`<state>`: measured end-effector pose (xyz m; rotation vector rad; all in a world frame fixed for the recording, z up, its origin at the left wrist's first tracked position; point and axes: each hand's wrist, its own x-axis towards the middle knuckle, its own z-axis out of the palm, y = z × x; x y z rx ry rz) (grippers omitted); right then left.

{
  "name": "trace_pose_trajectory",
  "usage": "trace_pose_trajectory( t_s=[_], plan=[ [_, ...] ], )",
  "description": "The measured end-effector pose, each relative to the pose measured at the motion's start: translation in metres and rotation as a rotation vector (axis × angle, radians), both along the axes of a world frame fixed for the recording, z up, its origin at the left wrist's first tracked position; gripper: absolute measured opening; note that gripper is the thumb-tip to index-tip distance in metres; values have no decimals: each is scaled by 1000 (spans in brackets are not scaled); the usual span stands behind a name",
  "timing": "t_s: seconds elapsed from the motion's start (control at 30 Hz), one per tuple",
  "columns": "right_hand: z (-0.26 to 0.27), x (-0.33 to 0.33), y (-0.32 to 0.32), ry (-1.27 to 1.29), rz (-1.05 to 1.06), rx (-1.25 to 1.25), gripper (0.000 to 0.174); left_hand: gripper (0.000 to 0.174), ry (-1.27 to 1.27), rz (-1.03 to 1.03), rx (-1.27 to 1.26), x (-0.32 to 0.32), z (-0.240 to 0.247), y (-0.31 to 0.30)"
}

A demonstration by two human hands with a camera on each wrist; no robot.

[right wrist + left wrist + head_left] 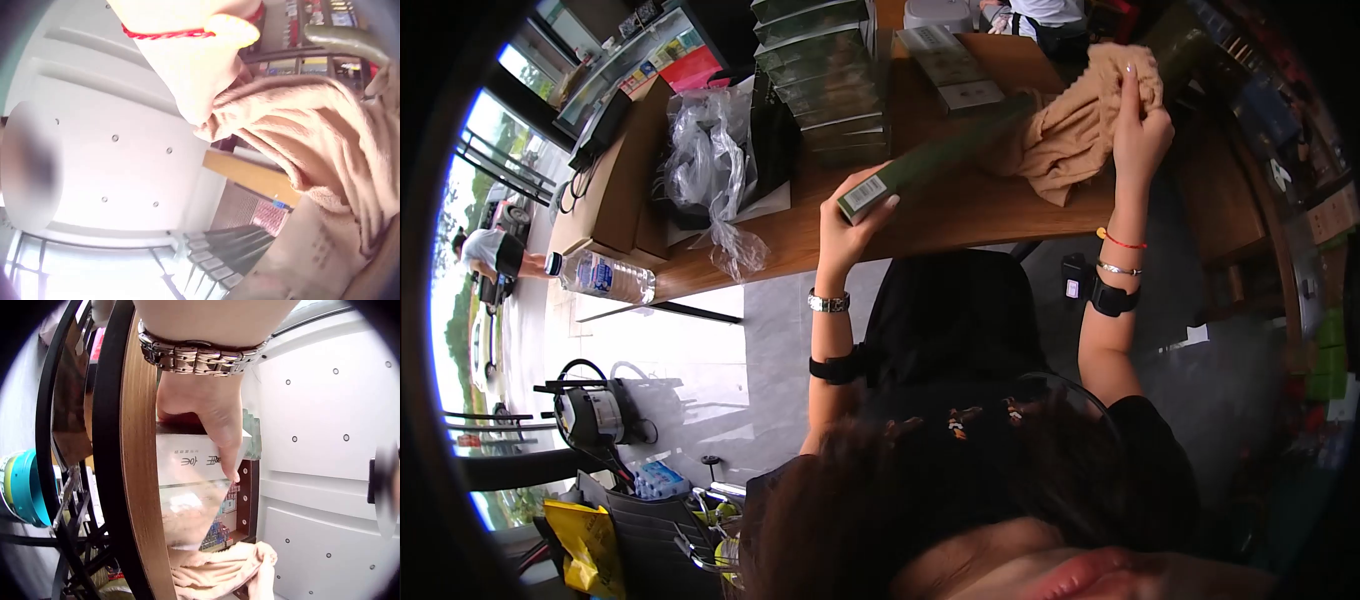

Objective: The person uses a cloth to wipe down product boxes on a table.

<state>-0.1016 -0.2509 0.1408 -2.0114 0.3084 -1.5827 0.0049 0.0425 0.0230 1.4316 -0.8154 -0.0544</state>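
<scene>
Held over the table [990, 215], tilted: a long box [945, 150], near end toward the body, far end up by the cloth [1070, 145]. Gripped at the near end by the left hand [842, 228], fingers curled round the sides, thumb along 1 edge. Pinched high in the right hand [1142, 125], fingers gathered on 1 bunch of the cloth, with a loose length hanging toward the far end. Pressure of cloth on box: hard to judge, given the glare in the right wrist view.

Step in hand, most likely: wiping down the box. For a good wipe, fold the cloth into a pad rather than trailing a loose tail. Hold firmly but without squeezing, to spare the sides from dents. Stroke lengthwise in 1 direction, then swap ends to reach the part under the fingers. Go lightly over the label [867, 196].

Swing clear of the stack [825, 90] just beyond, and of the pale box [950, 65] lying beside it. Farther left: a clear bag [712, 150], a carton [622, 185] and a bottle [605, 277].
</scene>
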Motion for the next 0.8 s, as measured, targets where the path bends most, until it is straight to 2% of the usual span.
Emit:
trace_pose_trajectory(
  t_s=[0.03, 0.07, 0.1, 0.13, 0.2, 0.23, 0.27, 0.3, 0.33, 0.37, 0.43, 0.47, 0.53, 0.6, 0.67, 0.8],
  plan=[
    [-3, 18, 39, -77, 223, -310, 26, 35, 26, 2, 26, 2, -1, -8],
    [-4, 7, 39, 256, 287, -79, 33, 35, 50, 12, 43, 4, -1, -14],
    [-3, 14, 73, 171, 353, -232, 47, 33, 76, 11, 102, 5, 0, -18],
    [-31, 25, 108, 523, 483, -390, 52, 33, 73, 5, 99, 10, -3, -24],
    [-61, 46, 122, 344, 409, -641, 48, 32, -237, 63, -11, 20, -25, -28],
    [-70, 52, 135, 283, 401, -636, 45, 32, -362, 227, 110, 22, -36, -31],
    [-78, 56, 147, 222, 392, -634, 44, 32, -509, 288, 177, 28, -45, -30],
    [-81, 64, 153, 144, 457, -582, 36, 28, -412, 272, 96, 23, -42, -32],
    [-83, 68, 153, 140, 471, -582, 36, 24, -315, 267, 16, 19, -40, -33],
    [-85, 67, 153, 177, 436, -545, 32, 24, -314, 267, 16, 18, -41, -33],
    [-76, 69, 142, 203, 463, -412, 26, 16, -76, 60, -8, 21, -43, -27],
    [-79, 72, 125, 203, 463, -412, 26, 18, -45, 33, 14, 23, -42, -25],
    [-79, 84, 96, 241, 332, -349, 25, 20, 0, 50, 48, 5, -13, -29],
    [-71, 82, 78, 185, 298, -318, 28, 25, 41, 33, 37, 4, -11, -30],
    [-63, 82, 46, 211, 295, -232, 32, 25, -68, 57, 27, -1, -3, -32],
    [-57, 82, 5, 373, 225, -31, 43, 27, -54, 24, 10, 1, -4, -31]
  ],
)
